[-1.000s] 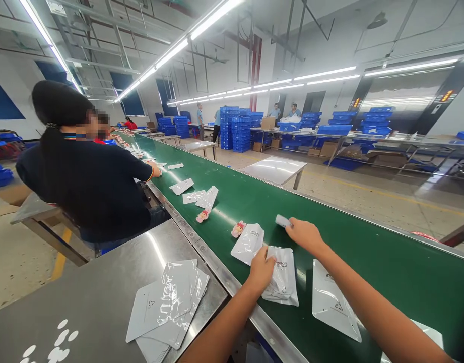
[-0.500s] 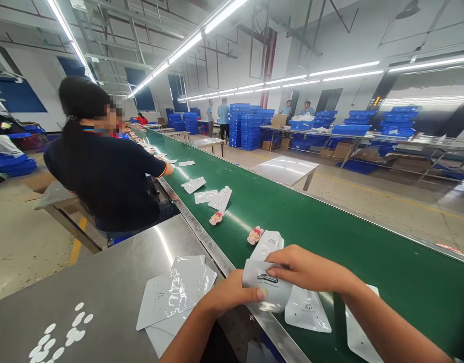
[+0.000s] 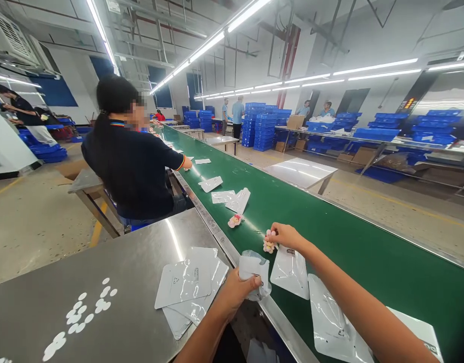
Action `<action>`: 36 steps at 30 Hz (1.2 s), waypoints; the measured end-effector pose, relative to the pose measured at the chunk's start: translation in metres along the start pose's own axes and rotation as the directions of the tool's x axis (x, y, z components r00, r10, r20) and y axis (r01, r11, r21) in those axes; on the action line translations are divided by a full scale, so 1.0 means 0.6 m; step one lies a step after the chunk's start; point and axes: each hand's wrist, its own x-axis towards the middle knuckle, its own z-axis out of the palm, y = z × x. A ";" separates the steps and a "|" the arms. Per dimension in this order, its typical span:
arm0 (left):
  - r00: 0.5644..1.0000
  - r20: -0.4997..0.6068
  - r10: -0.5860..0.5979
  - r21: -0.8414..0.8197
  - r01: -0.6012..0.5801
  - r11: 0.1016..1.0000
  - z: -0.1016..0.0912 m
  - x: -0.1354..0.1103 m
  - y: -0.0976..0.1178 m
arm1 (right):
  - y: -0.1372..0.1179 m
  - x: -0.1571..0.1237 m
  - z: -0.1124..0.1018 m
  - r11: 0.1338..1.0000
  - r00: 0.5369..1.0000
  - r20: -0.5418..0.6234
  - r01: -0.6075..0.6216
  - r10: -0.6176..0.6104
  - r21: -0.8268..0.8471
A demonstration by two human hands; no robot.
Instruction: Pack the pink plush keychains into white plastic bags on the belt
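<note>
Plastic pouch clamped in left hand fingers; right hand fingers pinch pink figurine.

Premises: a factory packing hall, run as a production line. A long green conveyor belt crosses the floor, flanked along its near edge by stainless-steel worktables. White pouches and toy figures lie in batches on the belt, with more pouches stacked at the worktable's edge. A seated worker attends the belt further up the line; others stand beyond. Blue crates stand in tall stacks, with cardboard boxes on long tables at the far side. Strip lights hang in rows under exposed ceiling pipework. Bare concrete floor with yellow marking.
</note>
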 end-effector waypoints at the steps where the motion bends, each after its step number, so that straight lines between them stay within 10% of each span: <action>1: 0.999 0.021 0.027 0.028 -0.028 0.999 0.001 0.000 0.000 | -0.015 -0.011 -0.007 1.000 0.999 -0.053 0.012 -0.011 0.022; 8: 0.997 -0.039 0.070 0.323 -0.053 0.945 0.011 -0.006 -0.001 | -0.120 -0.137 -0.076 0.831 0.961 -0.241 0.246 -0.140 0.499; 12: 0.997 -0.004 0.076 0.337 -0.071 0.939 0.024 -0.011 0.005 | -0.135 -0.186 -0.059 0.933 0.954 -0.277 0.201 -0.117 0.297; 17: 0.993 0.087 0.084 0.197 -0.100 0.975 0.034 -0.015 0.012 | -0.117 -0.220 -0.032 0.906 0.885 -0.234 0.421 -0.402 0.037; 23: 0.993 0.083 0.081 0.515 -0.112 0.850 0.057 -0.013 -0.007 | -0.114 -0.248 -0.035 0.860 0.860 -0.002 0.510 -0.510 0.003; 30: 0.986 0.029 0.163 0.349 -0.163 0.923 0.032 -0.008 0.009 | -0.003 -0.151 -0.061 0.984 0.985 -0.075 0.160 -0.155 0.077; 36: 0.983 -0.104 0.154 0.318 -0.114 0.941 -0.023 -0.014 0.003 | 0.063 -0.010 -0.069 0.987 0.984 -0.139 -0.124 0.110 -0.100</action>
